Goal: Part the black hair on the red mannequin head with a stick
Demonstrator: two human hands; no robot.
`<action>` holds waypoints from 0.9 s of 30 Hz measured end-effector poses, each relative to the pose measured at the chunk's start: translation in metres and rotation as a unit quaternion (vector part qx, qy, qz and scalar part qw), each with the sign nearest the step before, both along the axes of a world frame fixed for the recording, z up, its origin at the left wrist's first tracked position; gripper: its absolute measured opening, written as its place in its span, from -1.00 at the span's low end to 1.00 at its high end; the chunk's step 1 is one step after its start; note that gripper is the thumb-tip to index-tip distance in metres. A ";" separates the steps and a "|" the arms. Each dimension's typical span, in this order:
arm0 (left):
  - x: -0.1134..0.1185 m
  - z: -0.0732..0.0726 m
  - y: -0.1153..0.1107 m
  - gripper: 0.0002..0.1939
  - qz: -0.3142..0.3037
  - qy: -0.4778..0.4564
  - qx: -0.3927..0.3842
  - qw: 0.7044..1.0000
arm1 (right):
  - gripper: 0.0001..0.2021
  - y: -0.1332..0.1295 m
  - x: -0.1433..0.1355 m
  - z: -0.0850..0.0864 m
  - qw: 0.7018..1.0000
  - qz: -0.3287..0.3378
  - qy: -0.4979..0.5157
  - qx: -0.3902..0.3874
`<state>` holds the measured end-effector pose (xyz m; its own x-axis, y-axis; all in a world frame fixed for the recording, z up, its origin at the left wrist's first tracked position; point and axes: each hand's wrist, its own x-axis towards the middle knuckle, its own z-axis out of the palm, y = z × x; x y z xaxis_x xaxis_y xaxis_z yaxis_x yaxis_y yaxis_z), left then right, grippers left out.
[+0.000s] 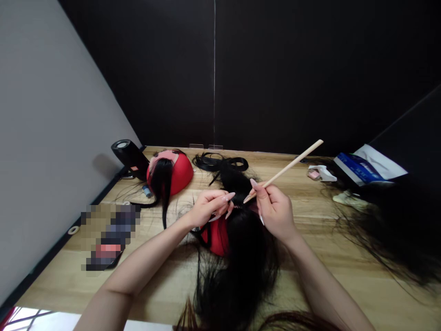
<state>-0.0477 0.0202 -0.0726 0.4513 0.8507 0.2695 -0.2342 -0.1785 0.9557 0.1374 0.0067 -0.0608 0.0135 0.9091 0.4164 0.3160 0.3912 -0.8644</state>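
A red dome-shaped form [219, 239] stands on the wooden table, largely covered by long black hair [244, 257] that hangs toward the front edge. My right hand [275, 209] is closed around a thin pale wooden stick [292, 163], whose lower, pointed end touches or nearly touches the hair at the top of the form. Just left of that tip, my left hand [212, 208] rests at the hair with its fingers pinched together. What lies between those fingertips is too small to make out.
Behind left are a second red form [182, 172] with hair and a black cylinder [129, 158]. A black hair bundle [237, 163] lies behind my hands. On the right are a blue tissue pack [361, 170] and loose dark hair [399, 230]. A tape roll [73, 230] sits far left.
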 end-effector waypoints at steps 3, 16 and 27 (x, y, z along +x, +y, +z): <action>0.000 0.000 0.000 -0.44 0.001 0.001 -0.001 1.000 | -0.68 -0.001 -0.001 0.000 1.000 0.006 0.002 0.004; 0.002 0.003 -0.001 -0.43 -0.001 -0.012 0.003 1.000 | -0.72 -0.002 -0.009 -0.002 0.986 0.078 0.140 -0.049; 0.001 0.003 -0.001 -0.44 0.003 -0.034 -0.010 0.999 | -0.75 -0.003 -0.007 -0.003 0.988 0.066 0.136 -0.032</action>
<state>-0.0468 0.0195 -0.0691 0.4278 0.8589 0.2816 -0.2978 -0.1601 0.9411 0.1305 0.0040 -0.0635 -0.0040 0.9350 0.3547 0.0174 0.3548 -0.9348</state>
